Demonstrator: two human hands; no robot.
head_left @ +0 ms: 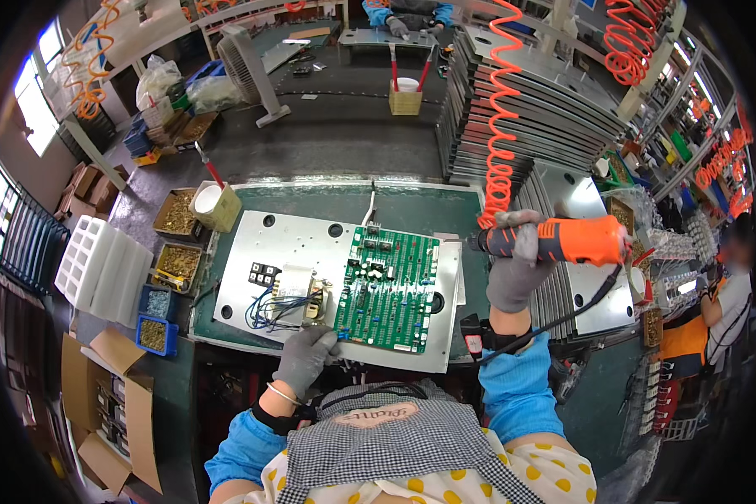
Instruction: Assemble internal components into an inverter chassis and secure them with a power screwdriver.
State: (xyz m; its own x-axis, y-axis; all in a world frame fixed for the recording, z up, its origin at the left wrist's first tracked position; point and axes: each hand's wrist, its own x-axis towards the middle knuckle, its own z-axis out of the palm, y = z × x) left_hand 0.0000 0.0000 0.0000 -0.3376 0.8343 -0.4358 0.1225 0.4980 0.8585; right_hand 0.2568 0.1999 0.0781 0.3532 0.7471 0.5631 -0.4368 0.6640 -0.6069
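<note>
My right hand (517,260), in a grey glove, is wrapped round an orange and black power screwdriver (584,241). The tool lies level above the right edge of the bench mat, with its nose to the left and a black cord running from its right end. Curled at the near edge of a silver metal plate (311,235), my gloved left hand (307,357) is closed beside the lower left corner of a green circuit board (386,294); what its fingertips hold, if anything, is hidden. A transformer (317,298) with blue wires sits on the plate left of the board.
Stacked metal plates (512,109) rise at the far right. An orange coiled hose (500,160) hangs behind the screwdriver. Bins of small hardware (179,260), white foam trays (101,273) and an open carton (113,403) stand left. A fan (248,76) and a co-worker's gloved hands (397,28) are beyond.
</note>
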